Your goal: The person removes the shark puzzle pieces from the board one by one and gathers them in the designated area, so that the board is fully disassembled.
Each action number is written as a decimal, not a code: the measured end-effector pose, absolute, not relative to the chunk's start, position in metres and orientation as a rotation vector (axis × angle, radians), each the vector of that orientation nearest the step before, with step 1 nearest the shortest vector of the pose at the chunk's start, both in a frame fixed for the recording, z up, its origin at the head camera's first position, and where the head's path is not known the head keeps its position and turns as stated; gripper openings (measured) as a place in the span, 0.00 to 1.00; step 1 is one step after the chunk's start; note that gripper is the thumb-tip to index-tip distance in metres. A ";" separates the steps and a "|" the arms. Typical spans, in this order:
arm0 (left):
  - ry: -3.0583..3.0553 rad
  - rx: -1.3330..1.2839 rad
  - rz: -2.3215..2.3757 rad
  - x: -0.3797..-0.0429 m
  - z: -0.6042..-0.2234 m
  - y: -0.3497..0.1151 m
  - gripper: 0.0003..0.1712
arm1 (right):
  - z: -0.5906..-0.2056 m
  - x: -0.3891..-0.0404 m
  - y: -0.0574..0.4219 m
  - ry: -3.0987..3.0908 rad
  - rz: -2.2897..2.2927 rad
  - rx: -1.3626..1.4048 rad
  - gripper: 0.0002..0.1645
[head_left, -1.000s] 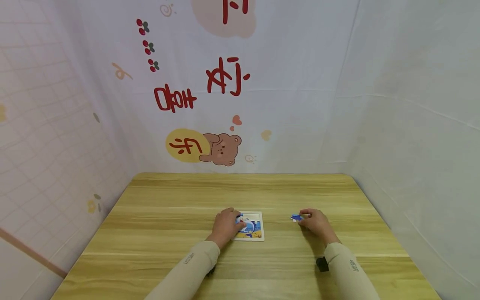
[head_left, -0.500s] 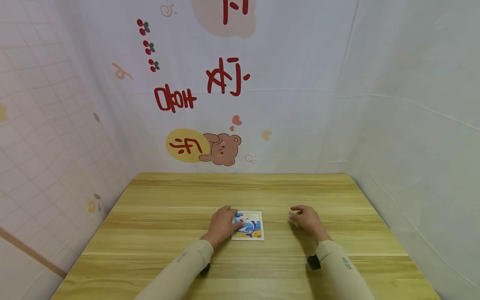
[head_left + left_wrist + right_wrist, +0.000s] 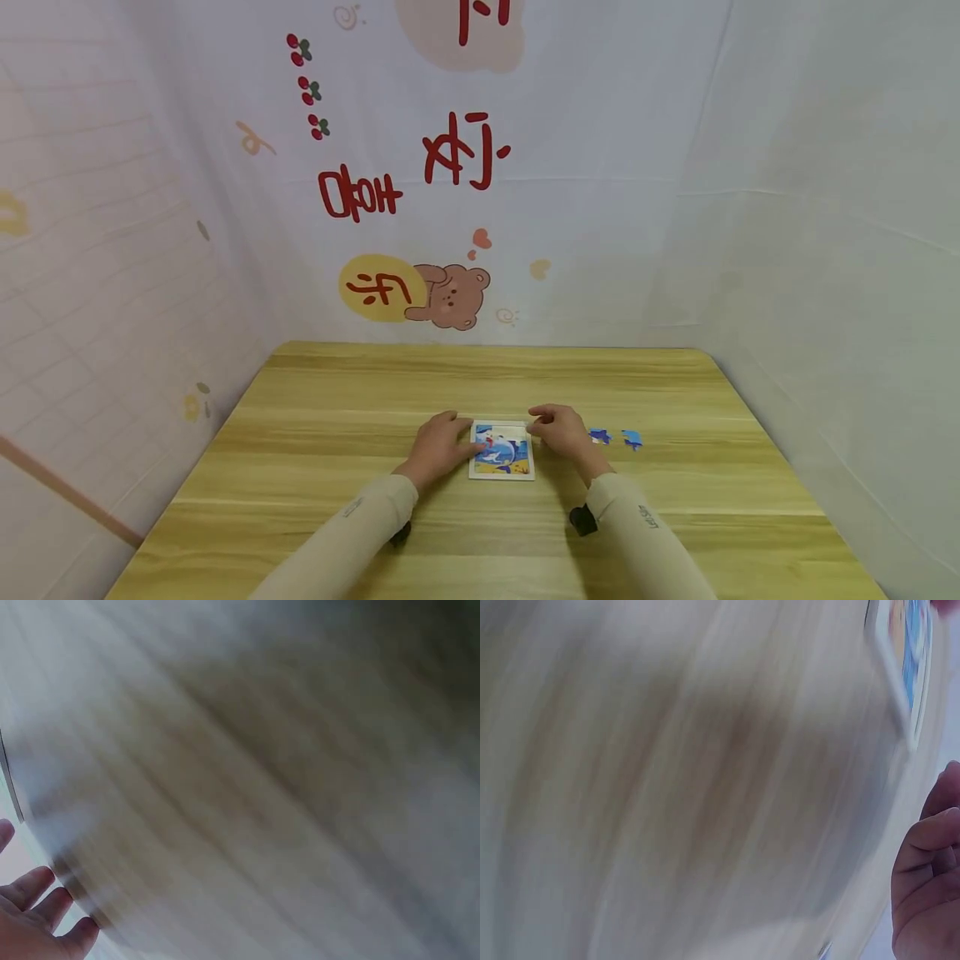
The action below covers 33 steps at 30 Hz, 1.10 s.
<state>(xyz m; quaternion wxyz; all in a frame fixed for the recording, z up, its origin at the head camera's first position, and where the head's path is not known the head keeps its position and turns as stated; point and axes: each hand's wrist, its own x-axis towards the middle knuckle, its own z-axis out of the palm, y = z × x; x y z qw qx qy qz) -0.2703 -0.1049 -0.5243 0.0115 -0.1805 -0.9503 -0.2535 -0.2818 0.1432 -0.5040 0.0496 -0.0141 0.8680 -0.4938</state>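
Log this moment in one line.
left hand: at left edge of puzzle board; right hand: near far-right corner, grip unclear; two loose pieces: on table, right of board

Red characters (image 3: pixel 455 154), including 乐 (image 3: pixel 381 289), on wall cloth (image 3: pixel 600 217), seemingly Latin ones on sleeves (image 3: pixel 637 537).

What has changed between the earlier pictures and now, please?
The right hand has moved leftward to the right edge of the puzzle board; two loose blue pieces now show to its right. Whether it holds a piece is unclear. The left hand remains at the board's left side.
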 end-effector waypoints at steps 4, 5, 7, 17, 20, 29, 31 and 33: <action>-2.952 -0.582 -0.752 -0.270 -0.523 -0.105 0.31 | -0.504 -0.282 0.120 2.633 -1.486 -0.095 0.20; -2.950 -0.586 -0.748 -0.270 -0.522 -0.106 0.31 | -0.504 -0.282 0.115 2.634 -1.478 -0.101 0.19; -2.952 -0.590 -0.745 -0.270 -0.522 -0.106 0.32 | -0.505 -0.282 0.107 2.628 -1.455 -0.122 0.19; -2.968 -0.584 -0.659 -0.269 -0.519 -0.106 0.33 | -0.509 -0.280 0.083 2.621 -1.394 -0.153 0.18; -2.969 -0.579 -0.635 -0.270 -0.519 -0.105 0.33 | -0.512 -0.282 0.083 2.654 -1.359 -0.140 0.18; -2.985 -0.551 -0.616 -0.269 -0.519 -0.105 0.31 | -0.515 -0.283 0.083 2.609 -1.366 -0.131 0.19; -2.993 -0.547 -0.632 -0.269 -0.518 -0.105 0.31 | -0.515 -0.283 0.082 2.619 -1.348 -0.141 0.20; -3.003 -0.542 -0.639 -0.269 -0.517 -0.105 0.31 | -0.514 -0.283 0.082 2.628 -1.333 -0.147 0.20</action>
